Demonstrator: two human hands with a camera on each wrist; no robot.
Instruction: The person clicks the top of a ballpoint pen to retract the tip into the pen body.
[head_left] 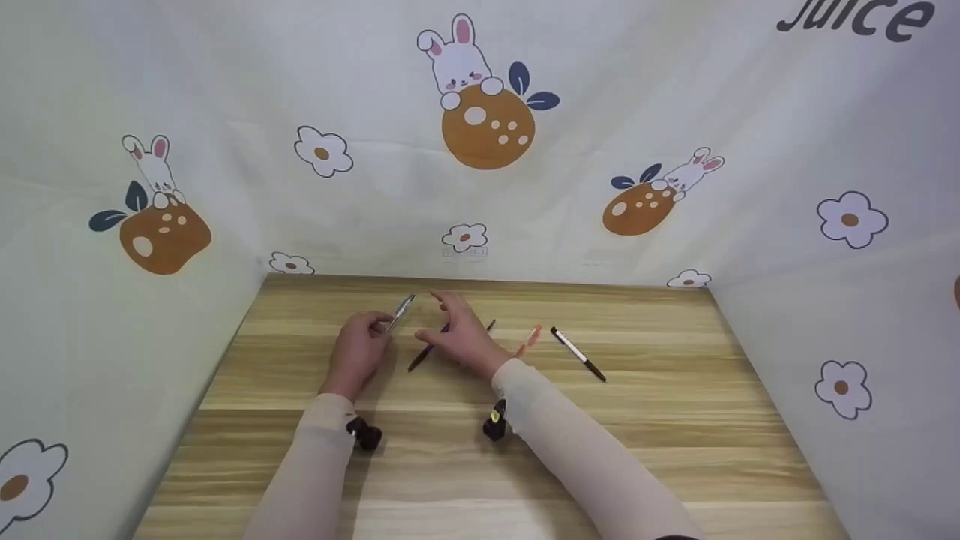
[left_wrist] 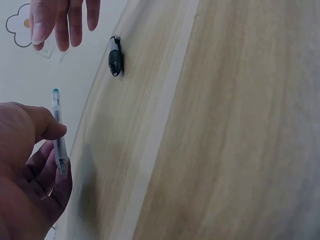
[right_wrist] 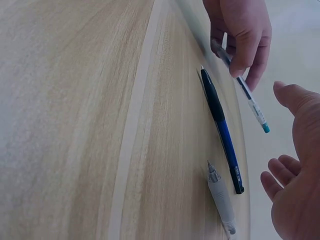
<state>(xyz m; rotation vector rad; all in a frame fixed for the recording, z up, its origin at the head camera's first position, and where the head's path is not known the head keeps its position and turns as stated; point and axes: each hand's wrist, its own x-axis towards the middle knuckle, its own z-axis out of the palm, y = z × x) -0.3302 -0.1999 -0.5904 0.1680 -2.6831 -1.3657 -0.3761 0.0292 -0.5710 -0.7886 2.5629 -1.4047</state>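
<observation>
Clear plastic with a teal end, the pen (head_left: 400, 313) is pinched in the left hand (head_left: 358, 351), slanting toward one o'clock above the tabletop (head_left: 420, 427). At that hand's three o'clock, the right hand (head_left: 466, 336) holds nothing, thumb and fingers wide apart, beside a blue pen (right_wrist: 222, 127). Further toward three o'clock lie an orange pen (head_left: 529, 339) and a white-and-black pen (head_left: 577, 352). The step seems to be holding the clear pen up between the hands; a right-hand grasp would call for narrowing those fingers.

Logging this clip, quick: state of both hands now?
Left hand: holding the clear pen with the teal end.
Right hand: open, holding nothing.
</observation>
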